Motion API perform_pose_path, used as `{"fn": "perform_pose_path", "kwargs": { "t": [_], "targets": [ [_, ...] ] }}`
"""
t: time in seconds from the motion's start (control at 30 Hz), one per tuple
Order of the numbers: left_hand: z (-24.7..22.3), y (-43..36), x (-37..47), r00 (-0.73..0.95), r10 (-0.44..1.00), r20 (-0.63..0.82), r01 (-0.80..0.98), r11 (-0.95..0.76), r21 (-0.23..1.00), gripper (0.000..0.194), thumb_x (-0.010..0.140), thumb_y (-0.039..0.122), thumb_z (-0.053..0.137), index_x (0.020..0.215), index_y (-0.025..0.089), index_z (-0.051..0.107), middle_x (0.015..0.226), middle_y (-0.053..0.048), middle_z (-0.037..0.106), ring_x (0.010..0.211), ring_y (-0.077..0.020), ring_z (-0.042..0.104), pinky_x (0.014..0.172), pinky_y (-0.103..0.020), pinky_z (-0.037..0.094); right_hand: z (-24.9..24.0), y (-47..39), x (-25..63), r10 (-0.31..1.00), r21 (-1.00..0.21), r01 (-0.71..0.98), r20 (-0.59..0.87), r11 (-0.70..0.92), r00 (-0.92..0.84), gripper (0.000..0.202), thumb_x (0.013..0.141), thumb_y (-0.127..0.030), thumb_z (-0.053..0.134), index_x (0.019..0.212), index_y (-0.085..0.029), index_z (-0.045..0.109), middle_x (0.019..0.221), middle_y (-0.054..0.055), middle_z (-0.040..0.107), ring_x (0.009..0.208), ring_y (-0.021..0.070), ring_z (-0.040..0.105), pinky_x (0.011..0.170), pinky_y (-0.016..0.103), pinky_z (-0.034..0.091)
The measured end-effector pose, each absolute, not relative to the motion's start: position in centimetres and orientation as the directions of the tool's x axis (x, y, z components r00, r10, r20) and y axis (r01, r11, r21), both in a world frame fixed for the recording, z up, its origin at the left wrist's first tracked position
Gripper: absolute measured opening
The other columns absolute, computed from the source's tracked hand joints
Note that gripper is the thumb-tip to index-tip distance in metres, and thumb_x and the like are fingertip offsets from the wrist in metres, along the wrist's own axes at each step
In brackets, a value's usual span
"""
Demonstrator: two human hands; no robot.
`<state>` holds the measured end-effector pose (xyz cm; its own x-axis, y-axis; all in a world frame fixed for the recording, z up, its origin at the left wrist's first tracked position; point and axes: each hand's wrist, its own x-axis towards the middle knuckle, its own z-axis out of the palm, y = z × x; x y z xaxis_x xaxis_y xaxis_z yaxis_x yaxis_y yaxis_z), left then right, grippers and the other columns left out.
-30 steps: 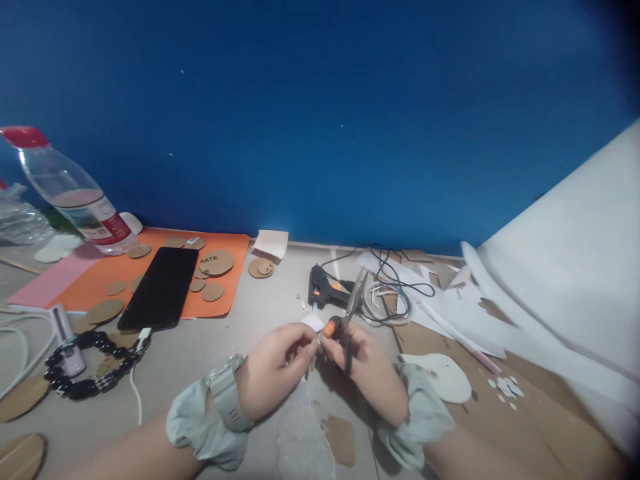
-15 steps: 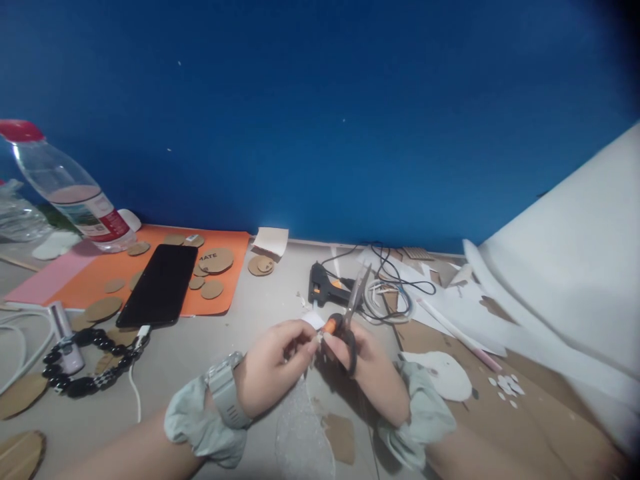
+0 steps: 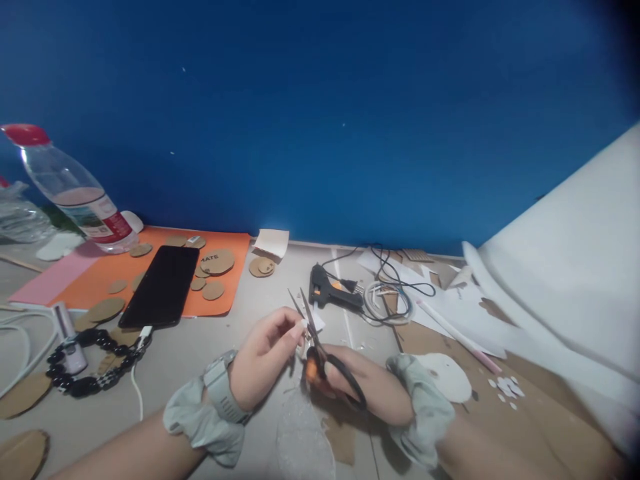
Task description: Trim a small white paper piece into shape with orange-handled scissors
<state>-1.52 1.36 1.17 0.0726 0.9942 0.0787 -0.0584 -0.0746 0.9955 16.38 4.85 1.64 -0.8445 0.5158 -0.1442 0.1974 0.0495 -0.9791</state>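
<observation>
My right hand (image 3: 373, 383) grips a pair of scissors (image 3: 314, 335) by its black and orange handles. The blades are parted and point up and to the left, close to my left fingertips. My left hand (image 3: 265, 357) is closed in a pinch on a small white piece (image 3: 303, 324) that looks like paper; most of it is hidden by the fingers. A white scrap lies on the table just behind the blades. Beyond the hands lies a black glue gun (image 3: 333, 295), and below them a translucent, bumpy sheet (image 3: 303, 433).
To the left, a black phone (image 3: 163, 287) and cardboard discs (image 3: 217, 262) lie on orange paper (image 3: 235, 287). A plastic bottle (image 3: 95, 210) and a beaded bracelet (image 3: 80, 387) are there too. White paper dots (image 3: 507, 385) and coiled cables (image 3: 387, 300) lie to the right.
The scissors have swung from pointing up and right to pointing up and left, with the blades now parted beside my left fingers. My right hand has turned with them.
</observation>
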Motion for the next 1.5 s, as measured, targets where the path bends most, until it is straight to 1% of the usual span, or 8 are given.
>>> {"fn": "perform_pose_path", "kwargs": {
  "t": [0.13, 0.27, 0.5, 0.67, 0.93, 1.2, 1.3, 1.5],
  "targets": [
    [1.12, 1.37, -1.48, 0.049, 0.994, 0.096, -0.015, -0.096, 0.995, 0.019, 0.091, 0.028, 0.048, 0.076, 0.017, 0.052, 0.068, 0.003, 0.048, 0.064, -0.0105, 0.044, 0.063, -0.023, 0.039, 1.74, 4.86, 16.40, 0.520, -0.972, 0.229, -0.167, 0.056, -0.838, 0.056, 0.085, -0.070, 0.034, 0.078, -0.016, 0.046, 0.066, -0.002, 0.041, 0.055, 0.0096, 0.034, 0.049, 0.023, 0.030],
    [0.92, 1.37, -1.51, 0.044, 0.993, 0.112, 0.044, -0.114, 0.992, 0.018, 0.091, 0.027, 0.046, 0.077, 0.017, 0.051, 0.069, 0.003, 0.047, 0.066, -0.0111, 0.045, 0.064, -0.023, 0.039, 1.71, 4.59, 16.36, 0.572, -0.958, 0.268, -0.162, 0.104, -0.804, 0.053, 0.087, -0.066, 0.034, 0.077, -0.016, 0.047, 0.068, -0.001, 0.044, 0.059, 0.0115, 0.039, 0.055, 0.025, 0.034],
    [0.66, 1.40, -1.65, 0.044, 0.990, 0.136, 0.157, -0.141, 0.977, 0.018, 0.092, 0.026, 0.044, 0.078, 0.017, 0.051, 0.070, 0.002, 0.048, 0.067, -0.0124, 0.045, 0.065, -0.025, 0.039, 1.59, 4.20, 16.20, 0.636, -0.949, 0.292, -0.156, 0.115, -0.756, 0.047, 0.089, -0.062, 0.038, 0.077, -0.017, 0.049, 0.067, -0.001, 0.043, 0.060, 0.0124, 0.038, 0.056, 0.024, 0.035],
    [0.82, 1.39, -1.57, 0.048, 0.989, 0.139, 0.163, -0.145, 0.976, 0.018, 0.092, 0.027, 0.044, 0.078, 0.017, 0.050, 0.069, 0.002, 0.047, 0.066, -0.0121, 0.045, 0.064, -0.025, 0.039, 1.59, 4.24, 16.24, 0.626, -0.946, 0.304, -0.168, 0.116, -0.762, 0.048, 0.089, -0.062, 0.037, 0.077, -0.017, 0.049, 0.067, -0.001, 0.044, 0.060, 0.0126, 0.039, 0.057, 0.025, 0.034],
    [0.59, 1.41, -1.61, 0.036, 0.987, 0.155, 0.171, -0.159, 0.972, 0.017, 0.092, 0.026, 0.044, 0.080, 0.017, 0.052, 0.070, 0.002, 0.049, 0.066, -0.0119, 0.047, 0.064, -0.024, 0.040, 1.43, 3.96, 16.17, 0.656, -0.944, 0.305, -0.151, 0.126, -0.739, 0.047, 0.090, -0.061, 0.037, 0.078, -0.017, 0.049, 0.067, -0.002, 0.043, 0.061, 0.0123, 0.039, 0.058, 0.025, 0.034],
    [0.73, 1.46, -1.51, 0.037, 0.989, 0.144, 0.152, -0.148, 0.977, 0.018, 0.092, 0.027, 0.045, 0.079, 0.017, 0.052, 0.070, 0.002, 0.050, 0.066, -0.0121, 0.047, 0.064, -0.024, 0.041, 1.51, 3.93, 16.03, 0.673, -0.944, 0.303, -0.140, 0.130, -0.726, 0.048, 0.089, -0.062, 0.037, 0.076, -0.017, 0.048, 0.067, -0.001, 0.042, 0.060, 0.0127, 0.038, 0.055, 0.025, 0.035],
    [0.73, 1.44, -1.52, 0.035, 0.989, 0.144, 0.147, -0.148, 0.978, 0.018, 0.092, 0.027, 0.045, 0.079, 0.017, 0.052, 0.070, 0.002, 0.050, 0.067, -0.0122, 0.048, 0.065, -0.024, 0.041, 1.39, 3.98, 16.02, 0.673, -0.946, 0.297, -0.135, 0.132, -0.727, 0.049, 0.087, -0.064, 0.038, 0.074, -0.018, 0.046, 0.067, -0.001, 0.042, 0.062, 0.0128, 0.039, 0.058, 0.025, 0.035],
    [0.69, 1.41, -1.45, 0.035, 0.989, 0.143, 0.154, -0.147, 0.977, 0.018, 0.092, 0.028, 0.045, 0.081, 0.017, 0.053, 0.072, 0.002, 0.051, 0.068, -0.0122, 0.048, 0.067, -0.024, 0.041, 1.23, 4.01, 16.11, 0.657, -0.949, 0.294, -0.152, 0.112, -0.739, 0.047, 0.088, -0.062, 0.038, 0.077, -0.017, 0.047, 0.071, -0.001, 0.043, 0.065, 0.0134, 0.040, 0.062, 0.024, 0.036]
  ]
}}
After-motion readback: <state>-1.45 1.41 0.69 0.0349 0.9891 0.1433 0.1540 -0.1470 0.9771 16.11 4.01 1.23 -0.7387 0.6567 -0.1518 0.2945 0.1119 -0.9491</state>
